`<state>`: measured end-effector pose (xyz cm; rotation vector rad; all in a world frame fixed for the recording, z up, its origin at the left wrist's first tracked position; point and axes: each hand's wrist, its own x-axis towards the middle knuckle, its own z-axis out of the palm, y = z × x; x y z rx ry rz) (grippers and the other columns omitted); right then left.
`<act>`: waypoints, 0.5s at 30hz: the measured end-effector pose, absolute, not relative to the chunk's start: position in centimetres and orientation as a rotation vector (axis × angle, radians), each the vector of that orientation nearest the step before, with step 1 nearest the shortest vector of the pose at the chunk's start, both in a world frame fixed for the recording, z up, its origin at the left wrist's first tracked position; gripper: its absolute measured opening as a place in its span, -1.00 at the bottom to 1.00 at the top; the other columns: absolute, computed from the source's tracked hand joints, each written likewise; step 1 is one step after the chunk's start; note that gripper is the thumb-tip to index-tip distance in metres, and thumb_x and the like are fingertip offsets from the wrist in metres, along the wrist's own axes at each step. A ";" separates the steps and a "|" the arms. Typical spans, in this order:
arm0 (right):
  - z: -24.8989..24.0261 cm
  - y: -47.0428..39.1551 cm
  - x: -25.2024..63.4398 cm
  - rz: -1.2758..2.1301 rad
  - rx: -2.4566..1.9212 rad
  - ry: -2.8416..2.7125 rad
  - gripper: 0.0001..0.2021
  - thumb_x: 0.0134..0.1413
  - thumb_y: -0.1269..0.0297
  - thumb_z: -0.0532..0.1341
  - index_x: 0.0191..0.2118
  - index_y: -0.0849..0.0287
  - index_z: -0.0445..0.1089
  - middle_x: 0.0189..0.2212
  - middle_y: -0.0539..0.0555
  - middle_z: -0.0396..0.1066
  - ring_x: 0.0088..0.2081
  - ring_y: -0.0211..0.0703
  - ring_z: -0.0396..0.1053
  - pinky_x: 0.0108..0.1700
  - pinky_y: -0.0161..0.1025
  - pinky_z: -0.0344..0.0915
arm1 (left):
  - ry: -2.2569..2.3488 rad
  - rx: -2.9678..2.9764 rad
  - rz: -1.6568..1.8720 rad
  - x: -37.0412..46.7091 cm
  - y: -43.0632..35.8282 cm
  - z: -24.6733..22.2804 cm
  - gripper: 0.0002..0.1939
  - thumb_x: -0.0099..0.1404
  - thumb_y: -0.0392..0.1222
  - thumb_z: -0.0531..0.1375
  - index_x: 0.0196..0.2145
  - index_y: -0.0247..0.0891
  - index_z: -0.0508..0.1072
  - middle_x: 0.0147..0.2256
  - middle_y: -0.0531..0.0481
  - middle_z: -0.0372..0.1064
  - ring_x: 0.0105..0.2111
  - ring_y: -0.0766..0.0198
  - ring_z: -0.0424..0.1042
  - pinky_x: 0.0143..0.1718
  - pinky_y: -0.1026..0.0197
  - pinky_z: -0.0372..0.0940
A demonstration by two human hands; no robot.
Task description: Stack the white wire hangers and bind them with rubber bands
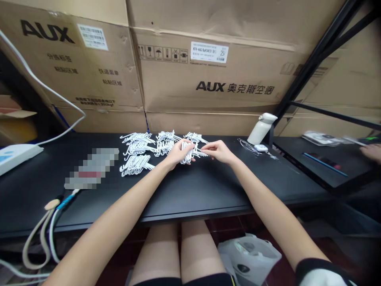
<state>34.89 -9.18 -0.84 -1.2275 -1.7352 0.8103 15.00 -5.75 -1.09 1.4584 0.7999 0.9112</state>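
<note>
My left hand is closed around a bundle of thin white bent cords or wires, gripping its looped part just above the black table. From the right, my right hand pinches at the thin ends of the same bundle with thumb and fingers; exactly what lies between the fingertips is too small to make out. More white bundles lie in rows to the left and behind, among them a front-left bundle, a middle bundle and a back bundle.
On the black table stand a white bottle and, beside it, a small white device. A blurred-out phone-like object with a cable lies left. Large cardboard boxes back the table. Another person's hand shows far right.
</note>
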 end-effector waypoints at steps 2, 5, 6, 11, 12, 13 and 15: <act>-0.8 -9.3 34.8 0.824 -1.216 -1.772 -0.71 -0.12 0.09 0.32 -0.37 0.23 0.57 -0.55 0.04 0.46 -0.61 -0.32 0.21 -0.58 -0.31 0.20 | 0.809 1.457 0.895 15.0 -5.9 -1.1 -0.72 0.20 -0.04 0.24 -0.21 -0.21 0.31 -0.36 -0.04 0.44 -0.58 0.21 0.49 -0.70 0.26 0.33; -0.4 -9.6 34.6 0.829 -1.196 -1.810 -0.70 -0.11 0.07 0.30 -0.36 0.21 0.57 -0.53 0.04 0.47 -0.58 -0.28 0.25 -0.56 -0.30 0.21 | 0.812 1.459 0.880 15.1 -6.0 -1.0 -0.70 0.18 -0.02 0.25 -0.21 -0.21 0.31 -0.39 -0.03 0.44 -0.59 0.24 0.47 -0.70 0.28 0.32; -0.3 -9.7 34.6 0.825 -1.185 -1.814 -0.70 -0.10 0.06 0.30 -0.36 0.21 0.57 -0.50 0.05 0.48 -0.56 -0.26 0.27 -0.54 -0.29 0.22 | 0.812 1.460 0.885 15.1 -6.1 -1.0 -0.69 0.18 -0.01 0.26 -0.21 -0.20 0.32 -0.39 -0.02 0.44 -0.59 0.25 0.47 -0.70 0.29 0.32; -0.1 -9.9 34.1 0.790 -1.132 -1.865 -0.70 -0.05 0.07 0.27 -0.34 0.21 0.56 -0.43 0.07 0.49 -0.46 -0.21 0.32 -0.41 -0.27 0.26 | 0.798 1.482 0.903 15.1 -6.0 -1.1 -0.66 0.16 -0.01 0.28 -0.20 -0.20 0.31 -0.34 -0.07 0.48 -0.57 0.22 0.49 -0.69 0.28 0.32; -0.2 -9.9 34.0 0.787 -1.122 -1.879 -0.70 -0.05 0.06 0.27 -0.34 0.21 0.56 -0.44 0.07 0.49 -0.46 -0.21 0.32 -0.41 -0.27 0.24 | 0.796 1.494 0.890 15.1 -6.0 -1.2 -0.66 0.15 -0.01 0.29 -0.20 -0.20 0.31 -0.35 -0.06 0.48 -0.56 0.21 0.49 -0.69 0.28 0.32; -0.3 -9.9 33.8 0.788 -1.113 -1.890 -0.69 -0.05 0.05 0.27 -0.34 0.21 0.55 -0.46 0.06 0.48 -0.47 -0.23 0.31 -0.42 -0.27 0.23 | 0.794 1.508 0.876 15.1 -6.0 -1.3 -0.65 0.14 -0.01 0.29 -0.19 -0.20 0.32 -0.38 -0.06 0.47 -0.55 0.20 0.49 -0.68 0.28 0.32; -0.6 -10.0 33.6 0.801 -1.092 -1.901 -0.68 -0.04 0.04 0.26 -0.36 0.22 0.55 -0.50 0.04 0.44 -0.51 -0.26 0.27 -0.45 -0.28 0.18 | 0.796 1.529 0.850 15.1 -6.1 -1.4 -0.64 0.13 -0.03 0.31 -0.18 -0.20 0.33 -0.43 -0.04 0.46 -0.55 0.19 0.50 -0.67 0.28 0.33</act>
